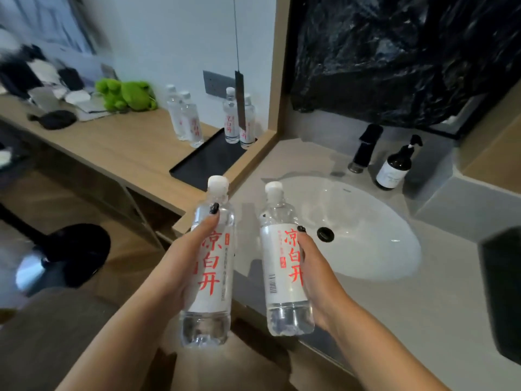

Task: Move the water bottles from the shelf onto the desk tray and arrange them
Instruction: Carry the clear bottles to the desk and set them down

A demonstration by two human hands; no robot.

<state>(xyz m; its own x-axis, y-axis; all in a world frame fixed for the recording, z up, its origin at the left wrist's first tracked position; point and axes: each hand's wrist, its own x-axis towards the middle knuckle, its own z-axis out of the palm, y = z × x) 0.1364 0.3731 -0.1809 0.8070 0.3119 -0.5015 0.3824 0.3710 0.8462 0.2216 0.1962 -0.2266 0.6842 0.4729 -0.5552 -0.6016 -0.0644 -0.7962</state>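
While your left hand [194,255] wraps its grip round one water bottle [210,266] and your right hand [313,275] wraps its grip round a second bottle [286,266], both bottles hang in the air in front of you, above the near edge of the grey worktop [408,320]. Each hand curls around the labelled middle, thumb laid along the front with a dark-painted nail. Each bottle stands nearly upright, long axis running from the base near you to the white screw cap pointing up and away; the left one leans its cap slightly to the right. They are slim cylinders of clear, smooth plastic, ribbed near the base, with a white paper label bearing large red characters.

To the right of the bottles a glossy white oval basin [352,230] is sunk into the matte grey worktop, with a black drain ring, a black tap [366,148] behind it and a dark pump bottle [394,165] beside the tap.

Further away to the left runs a pale wood-grain desk worktop [118,148]. A flat black rectangular tray [203,165] with a low rim lies at its right end. Two more bottles [238,119] stand upright at the tray's far end, and another pair [184,119] stands upright on the wood just left of the tray. A fuzzy green soft toy [127,94] lies further along the desk.
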